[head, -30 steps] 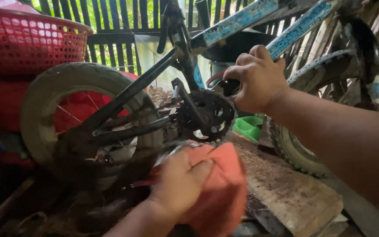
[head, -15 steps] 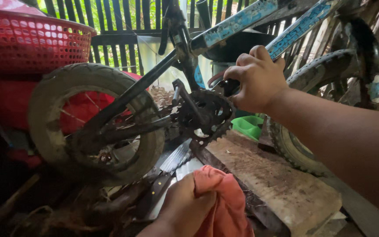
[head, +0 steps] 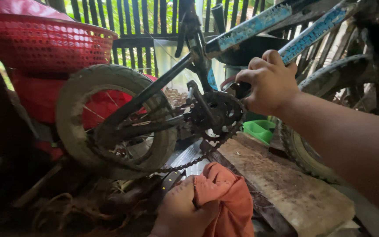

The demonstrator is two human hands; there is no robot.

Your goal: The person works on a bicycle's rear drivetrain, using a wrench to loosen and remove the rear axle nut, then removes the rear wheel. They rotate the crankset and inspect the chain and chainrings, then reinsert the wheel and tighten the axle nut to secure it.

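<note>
My right hand reached in from the right, forearm stretched across the frame, fingers curled tight around the pedal just right of the chainring of an upturned bicycle. My left hand sat low, below the chainring, palm down and fingers bunched on an orange rag, just under the sagging chain. The rear wheel stood left of the chainring, a red basket above and beyond it. A worn wooden board lay below and right of the chainring.
</note>
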